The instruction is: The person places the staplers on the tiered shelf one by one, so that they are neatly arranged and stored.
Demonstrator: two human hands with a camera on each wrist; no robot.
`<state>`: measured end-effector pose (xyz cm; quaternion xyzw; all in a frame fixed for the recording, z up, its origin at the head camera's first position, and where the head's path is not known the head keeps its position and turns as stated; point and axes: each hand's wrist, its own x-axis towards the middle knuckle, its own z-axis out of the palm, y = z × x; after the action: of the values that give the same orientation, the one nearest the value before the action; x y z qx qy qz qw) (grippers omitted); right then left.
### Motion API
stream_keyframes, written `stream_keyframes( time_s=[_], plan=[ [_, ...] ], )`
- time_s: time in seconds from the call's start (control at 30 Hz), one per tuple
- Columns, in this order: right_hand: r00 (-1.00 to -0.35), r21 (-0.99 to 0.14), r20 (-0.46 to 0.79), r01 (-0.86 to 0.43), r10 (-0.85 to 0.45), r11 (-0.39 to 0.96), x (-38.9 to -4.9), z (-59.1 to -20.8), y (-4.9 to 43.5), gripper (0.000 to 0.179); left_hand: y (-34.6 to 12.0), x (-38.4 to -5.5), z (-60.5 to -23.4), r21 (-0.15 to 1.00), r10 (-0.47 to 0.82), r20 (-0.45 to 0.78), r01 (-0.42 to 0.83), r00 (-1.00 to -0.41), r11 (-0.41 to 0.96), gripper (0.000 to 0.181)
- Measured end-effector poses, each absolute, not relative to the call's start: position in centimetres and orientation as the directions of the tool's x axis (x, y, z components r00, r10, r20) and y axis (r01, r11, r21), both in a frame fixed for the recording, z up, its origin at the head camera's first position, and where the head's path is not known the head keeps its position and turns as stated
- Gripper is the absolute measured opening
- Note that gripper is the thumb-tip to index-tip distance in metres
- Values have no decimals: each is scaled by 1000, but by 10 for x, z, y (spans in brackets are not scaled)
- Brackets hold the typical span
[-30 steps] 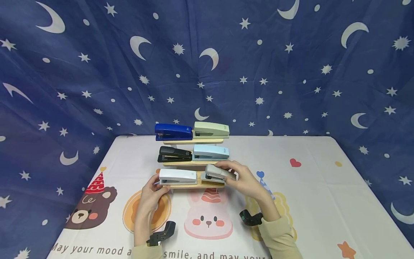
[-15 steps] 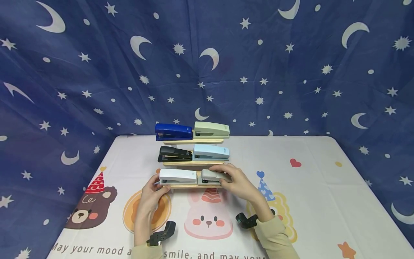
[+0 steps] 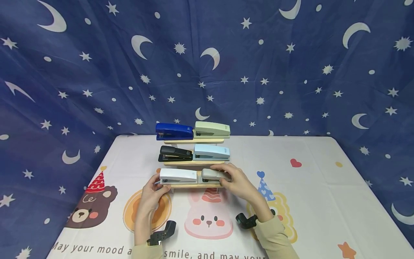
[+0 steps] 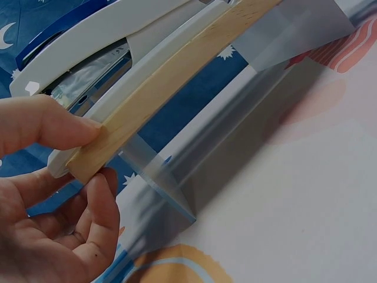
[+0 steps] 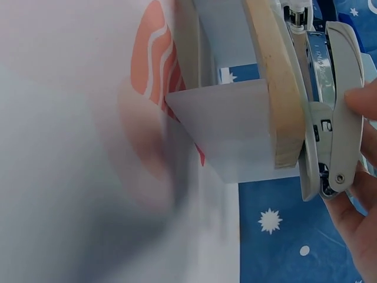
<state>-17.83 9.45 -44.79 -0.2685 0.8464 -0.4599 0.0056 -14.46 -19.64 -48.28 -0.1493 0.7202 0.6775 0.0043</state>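
A three-tier rack with wooden shelves (image 3: 194, 186) stands on the table with staplers on every tier. My left hand (image 3: 151, 196) holds the left end of the lowest shelf; in the left wrist view the thumb lies on the wooden edge (image 4: 177, 82) and fingers curl beneath. Beside that hand sits a white stapler (image 3: 178, 175). On the right half of the same shelf, my right hand (image 3: 238, 183) grips a grey stapler (image 3: 210, 174) by its rear end, from above and the side. In the right wrist view the stapler (image 5: 347, 106) rests along the shelf, its base slightly past the wood's end.
A black stapler (image 3: 174, 154) and a light blue stapler (image 3: 211, 152) occupy the middle tier. Above them are a dark blue stapler (image 3: 174, 131) and a pale green stapler (image 3: 211, 130). A white printed cloth (image 3: 317, 201) covers the table, with a blue star-patterned curtain (image 3: 291, 90) behind.
My right hand has moved left and lowered the grey stapler from a tilt to flat on the shelf, close to the white stapler. The left hand has stayed in place.
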Motion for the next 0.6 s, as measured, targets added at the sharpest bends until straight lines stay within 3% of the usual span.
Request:
stream_keyframes(
  time_s=[0.6],
  plan=[
    [-855, -697, 303, -500, -420, 514, -178, -430, 116, 36, -207, -143, -478, 969, -227, -194, -222, -954, 104, 58]
  ],
)
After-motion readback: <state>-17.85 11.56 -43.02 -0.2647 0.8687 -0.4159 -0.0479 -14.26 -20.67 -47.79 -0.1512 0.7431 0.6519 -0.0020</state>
